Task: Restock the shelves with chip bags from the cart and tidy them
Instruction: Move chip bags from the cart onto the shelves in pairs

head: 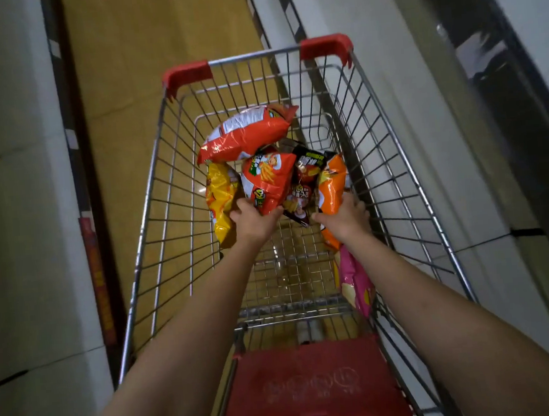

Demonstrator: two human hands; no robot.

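Six bags: crinkly foil chip bags lie in the far half of the wire basket, most heaped together, one apart by the right wall.
Red fries bag: a red-orange foil bag printed with fries [266, 182] sits mid-heap, tilted, its near corner in the left hand's grasp.
Left hand: the left hand [251, 218] has thumb and fingers curled round the lower corner of the red fries bag, gripping it.
Orange bag: a bright orange glossy bag [330, 187] stands on end against the right side of the heap.
Right hand: the right hand [346, 217] grips the orange bag, fingers wrapped over its near edge.
Top bag: a large red-orange puffed bag with a white label panel [244, 133] lies across the far end of the heap, back side up.
Yellow bag: a yellow foil bag [220, 199] leans at the left, partly under the red fries bag, just beside the left hand.
Dark bag: a black and dark-red bag [303, 179] is wedged between the red fries bag and the orange bag.
Pink bag: a pink foil bag [356, 283] rests against the right wall, under the right forearm.
Cart: a silver wire shopping cart with red plastic corner guards [154, 197] and a red child-seat flap nearest the person.
Surroundings: tan floor [142, 54] ahead; pale shelf units [19, 195] flank the cart on both sides, blurred.
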